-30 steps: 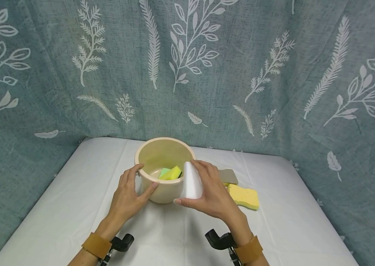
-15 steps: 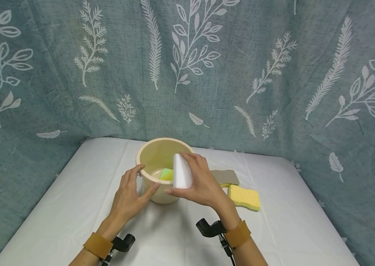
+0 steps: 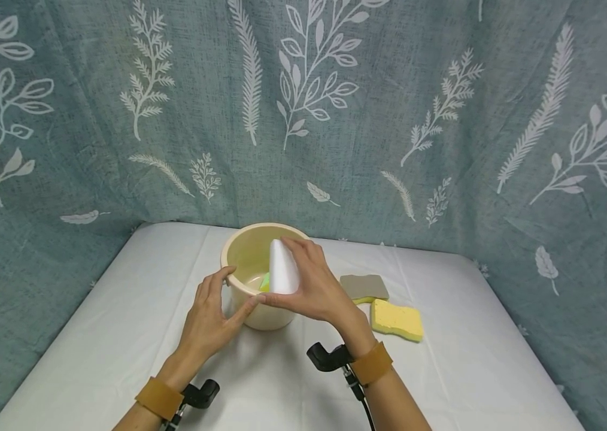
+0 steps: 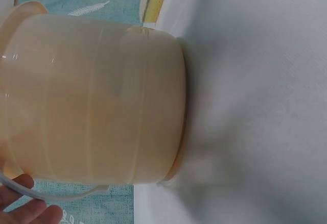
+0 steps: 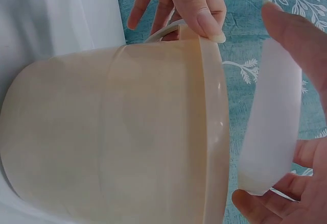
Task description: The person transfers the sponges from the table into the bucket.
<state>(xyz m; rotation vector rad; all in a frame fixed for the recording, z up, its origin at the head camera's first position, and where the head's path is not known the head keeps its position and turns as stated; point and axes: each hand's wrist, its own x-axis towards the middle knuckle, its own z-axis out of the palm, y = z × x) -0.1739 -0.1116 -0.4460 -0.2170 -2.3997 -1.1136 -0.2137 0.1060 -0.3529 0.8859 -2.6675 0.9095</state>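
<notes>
A cream plastic bucket [image 3: 266, 317] stands upright on the white-covered table. At its left rim is my left hand [image 3: 209, 311], thumb over the edge and fingers around the rim beside the white handle [image 4: 61, 197]. My right hand [image 3: 311, 284] pinches a smooth white sponge [image 3: 284, 272] between thumb and fingers. In the head view the sponge stands on end above the bucket's opening; the right wrist view shows it [image 5: 273, 117] just off the rim. Inside the bucket a bit of green and yellow sponge [image 3: 265, 282] shows; the rest is hidden behind the white sponge.
Right of the bucket lie a yellow sponge [image 3: 397, 320] and a sponge with a grey top [image 3: 364, 286], close together. A green-blue curtain with white leaf prints [image 3: 260, 179] hangs behind and beside the table.
My right hand has carried the white sponge left and away from me, from the bucket's right front edge to over its opening. The left hand has stayed on the rim.
</notes>
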